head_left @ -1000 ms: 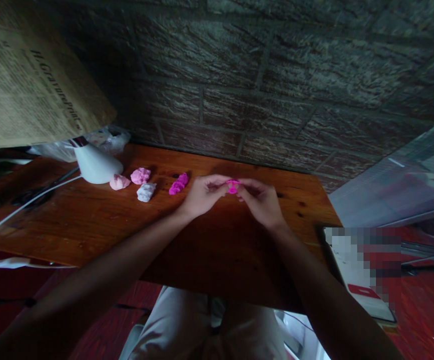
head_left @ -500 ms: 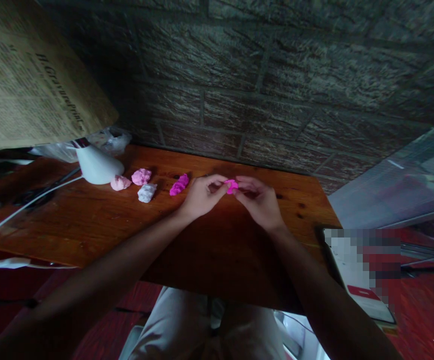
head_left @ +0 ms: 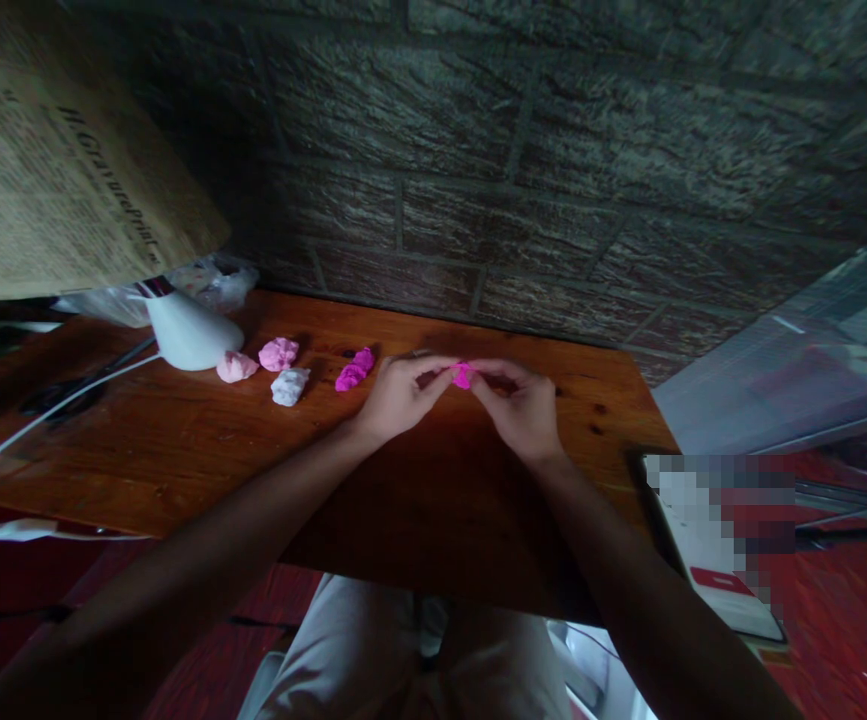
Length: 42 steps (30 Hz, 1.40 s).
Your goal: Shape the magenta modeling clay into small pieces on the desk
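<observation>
Between the fingertips of both hands is a small piece of bright pink modelling clay point(head_left: 462, 376). My left hand point(head_left: 401, 397) pinches its left side with thumb and forefinger. On the opposite side my right hand point(head_left: 524, 408) grips it the same way, and the fingers partly cover it. Left of my left hand lies a bumpy magenta clay lump point(head_left: 355, 369) on the wooden table point(head_left: 200, 455). Farther left are a pink clay lump point(head_left: 278, 353), a pale pink clay lump point(head_left: 236, 367) and a white clay lump point(head_left: 289, 386), grouped close together.
A lamp with a white base point(head_left: 194, 332) and a newsprint shade point(head_left: 80, 160) stands at the left, its white cable point(head_left: 43, 420) crossing the table. A plastic bag point(head_left: 219, 282) lies behind it. The stone-block wall point(head_left: 433, 215) borders the back; a tablet-like object point(head_left: 692, 540) sits at the right edge.
The pinched clay has changed from a wider, rounded shape to a narrower one as the fingers closed in on its top edge. The lumps on the table stay put; the view shifts slightly.
</observation>
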Available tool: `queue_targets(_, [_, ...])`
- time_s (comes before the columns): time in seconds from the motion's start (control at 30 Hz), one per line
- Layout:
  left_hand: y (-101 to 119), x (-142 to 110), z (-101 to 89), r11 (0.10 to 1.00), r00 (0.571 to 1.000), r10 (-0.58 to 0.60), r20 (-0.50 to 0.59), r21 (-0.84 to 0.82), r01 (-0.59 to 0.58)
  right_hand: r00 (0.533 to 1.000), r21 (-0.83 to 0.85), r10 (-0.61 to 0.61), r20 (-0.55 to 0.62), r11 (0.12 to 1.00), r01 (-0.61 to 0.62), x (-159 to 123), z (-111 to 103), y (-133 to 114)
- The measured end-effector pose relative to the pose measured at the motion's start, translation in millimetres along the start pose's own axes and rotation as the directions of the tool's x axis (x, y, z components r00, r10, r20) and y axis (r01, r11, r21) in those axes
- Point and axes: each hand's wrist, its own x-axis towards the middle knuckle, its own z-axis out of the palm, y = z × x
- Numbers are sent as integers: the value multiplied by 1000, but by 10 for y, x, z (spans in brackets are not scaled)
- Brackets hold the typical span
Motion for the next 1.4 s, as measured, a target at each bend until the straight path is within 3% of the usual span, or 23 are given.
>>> queue_targets(0.3, [-36,47,-83,986,980,129,149,86,-143,992,-63,-75,99,995,82,9,-34,39])
queue_targets(0.7, [-67,27,-108,997,989,-80,123,17,79,993,-10,1,118,1000,1,16,-20,47])
queue_targets(1.0, [-139,30,-50,972,979,-187,79,-132,197,994,-17,-20,111,1000,22,26,-26,9])
queue_targets(1.4, [-56,8,-38,996,995,-78,68,-34,81,994,-15,-34,101,999,36,48,-35,41])
